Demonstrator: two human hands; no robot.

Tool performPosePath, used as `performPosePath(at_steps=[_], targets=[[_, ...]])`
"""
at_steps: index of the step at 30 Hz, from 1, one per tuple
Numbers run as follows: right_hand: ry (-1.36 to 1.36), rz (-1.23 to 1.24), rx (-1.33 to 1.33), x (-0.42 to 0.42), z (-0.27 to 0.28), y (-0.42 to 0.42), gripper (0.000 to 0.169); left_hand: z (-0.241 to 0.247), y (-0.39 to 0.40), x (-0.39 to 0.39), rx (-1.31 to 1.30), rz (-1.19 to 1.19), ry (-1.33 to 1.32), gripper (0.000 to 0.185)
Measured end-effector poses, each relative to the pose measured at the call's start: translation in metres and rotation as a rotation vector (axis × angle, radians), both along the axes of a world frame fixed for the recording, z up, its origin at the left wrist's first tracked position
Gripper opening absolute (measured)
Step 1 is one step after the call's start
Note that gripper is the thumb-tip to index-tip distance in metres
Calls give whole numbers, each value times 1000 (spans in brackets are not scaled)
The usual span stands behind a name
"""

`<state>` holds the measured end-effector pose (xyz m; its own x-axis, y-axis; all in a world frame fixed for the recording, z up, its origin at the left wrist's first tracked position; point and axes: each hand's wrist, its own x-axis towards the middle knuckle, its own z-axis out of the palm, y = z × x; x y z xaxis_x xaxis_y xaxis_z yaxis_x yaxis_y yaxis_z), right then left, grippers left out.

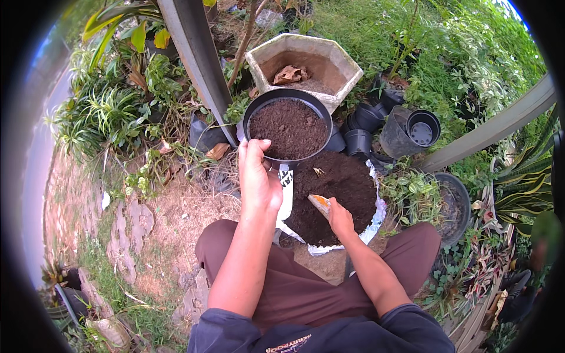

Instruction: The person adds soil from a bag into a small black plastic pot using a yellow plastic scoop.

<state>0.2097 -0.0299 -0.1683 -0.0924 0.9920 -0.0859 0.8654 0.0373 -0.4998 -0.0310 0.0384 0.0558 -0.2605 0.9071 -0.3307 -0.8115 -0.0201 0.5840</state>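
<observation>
My left hand (258, 178) grips the near rim of a round black plastic pot (325, 110), its thumb lying over the edge. Dark crumbly soil (287, 128) fills the pot almost to the top. Below and to the right, my right hand (342, 219) holds a small pale scoop with an orange patch (319, 204). The scoop's tip touches or hovers just over a heap of dark potting soil (304, 220); I cannot tell which. An opened white plastic sack (378, 212) with black print surrounds this heap, between my knees. A pale dry scrap (318, 171) lies on the soil.
A hexagonal concrete planter (351, 84) holding a dry leaf stands beyond the pot. Several empty black pots (358, 140) cluster to its right, beside a larger grey pot (393, 132). Metal posts (198, 57) slant at both sides. A round basin (459, 198) sits right of my knee.
</observation>
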Motion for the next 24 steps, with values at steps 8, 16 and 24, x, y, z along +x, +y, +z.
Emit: performPosePath(at_steps=[8, 16, 24], targets=[[1, 158, -84, 1, 67, -4, 17, -6, 3, -2, 24, -13, -45, 26], [17, 268, -273, -41, 26, -53, 19, 0, -3, 4, 47, -43, 32, 22], [-105, 277, -341, -42, -30, -54, 17, 1, -2, 4, -3, -6, 60, 19]])
